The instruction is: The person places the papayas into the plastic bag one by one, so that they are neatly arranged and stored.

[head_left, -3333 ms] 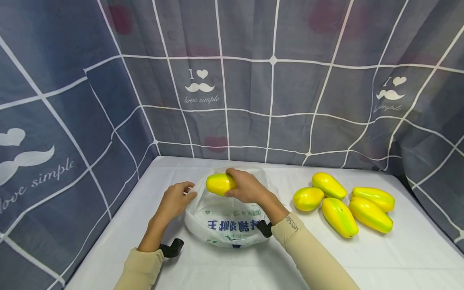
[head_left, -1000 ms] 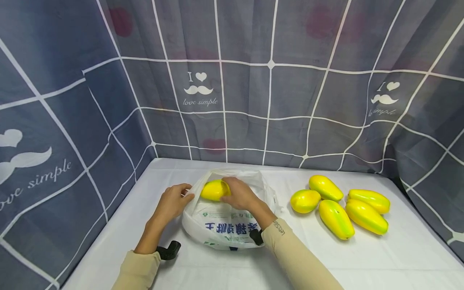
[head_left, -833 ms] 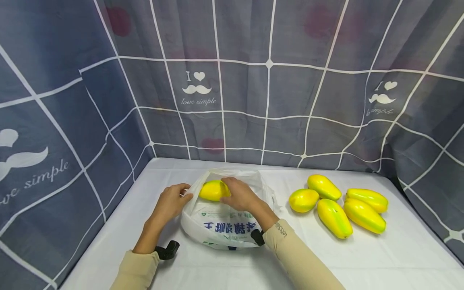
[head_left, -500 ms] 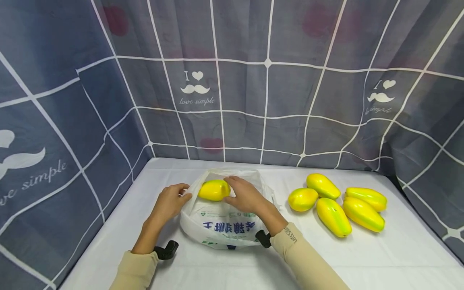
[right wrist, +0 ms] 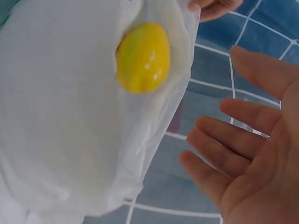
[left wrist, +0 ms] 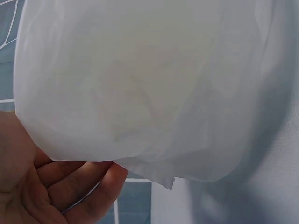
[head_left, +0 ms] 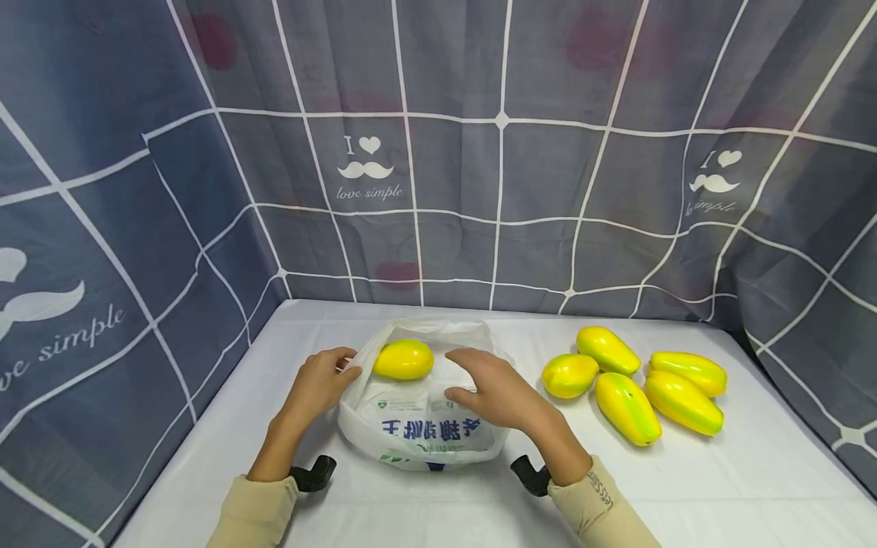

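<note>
A white plastic bag (head_left: 425, 426) with blue print lies on the white table (head_left: 685, 487), its mouth facing away from me. A yellow-green papaya (head_left: 403, 359) sits in the mouth of the bag (right wrist: 65, 121); the right wrist view shows this papaya (right wrist: 142, 57) too. My left hand (head_left: 322, 380) pinches the bag's left rim, and in the left wrist view the bag (left wrist: 154, 84) fills the frame above my left hand (left wrist: 56, 186). My right hand (head_left: 489, 388) hovers open just right of the papaya, holding nothing, its fingers (right wrist: 243, 154) spread.
Several more yellow-green papayas (head_left: 633, 377) lie in a group on the table to the right. A blue-grey checked curtain (head_left: 479, 167) walls in the back and both sides. Black wrist-camera mounts (head_left: 311, 473) sit near my sleeves.
My right hand has let go of the papaya, leaving it in the bag's mouth, and drawn back to the right. The left hand kept its hold on the rim.
</note>
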Demonstrator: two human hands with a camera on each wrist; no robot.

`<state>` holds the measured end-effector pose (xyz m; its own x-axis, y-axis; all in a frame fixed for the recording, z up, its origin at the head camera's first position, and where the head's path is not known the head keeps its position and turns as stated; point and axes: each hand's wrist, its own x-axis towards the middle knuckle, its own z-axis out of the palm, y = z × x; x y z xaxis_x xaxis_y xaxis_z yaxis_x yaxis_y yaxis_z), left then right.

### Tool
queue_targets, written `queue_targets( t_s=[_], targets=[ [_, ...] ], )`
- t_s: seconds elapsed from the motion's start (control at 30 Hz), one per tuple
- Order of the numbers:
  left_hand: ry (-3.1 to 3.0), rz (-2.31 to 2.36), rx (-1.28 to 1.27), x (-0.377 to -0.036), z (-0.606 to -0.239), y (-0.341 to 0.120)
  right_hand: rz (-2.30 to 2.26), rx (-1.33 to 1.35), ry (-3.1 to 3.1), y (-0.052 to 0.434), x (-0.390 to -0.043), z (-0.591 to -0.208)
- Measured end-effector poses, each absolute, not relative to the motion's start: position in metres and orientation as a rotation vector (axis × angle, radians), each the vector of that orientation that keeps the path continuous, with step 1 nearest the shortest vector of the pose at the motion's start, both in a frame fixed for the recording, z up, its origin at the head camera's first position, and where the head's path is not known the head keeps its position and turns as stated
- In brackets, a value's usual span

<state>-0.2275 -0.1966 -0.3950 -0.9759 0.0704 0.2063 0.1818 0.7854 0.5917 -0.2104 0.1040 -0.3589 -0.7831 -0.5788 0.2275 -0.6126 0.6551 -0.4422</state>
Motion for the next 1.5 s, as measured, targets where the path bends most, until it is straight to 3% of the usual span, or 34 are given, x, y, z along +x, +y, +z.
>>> queue_targets(
  t_s=[0.37, 1.5],
  targets=[
    [-2.811, -0.955, -0.193, -0.228, -0.396, -0.196, 0.9, 0.79, -2.699, 0.142, -0.208, -0.374],
    [-2.817, -0.939, -0.217, -0.228, -0.397, -0.197, 0.836, 0.478, -2.616, 0.219, -0.219, -0.413]
  ],
)
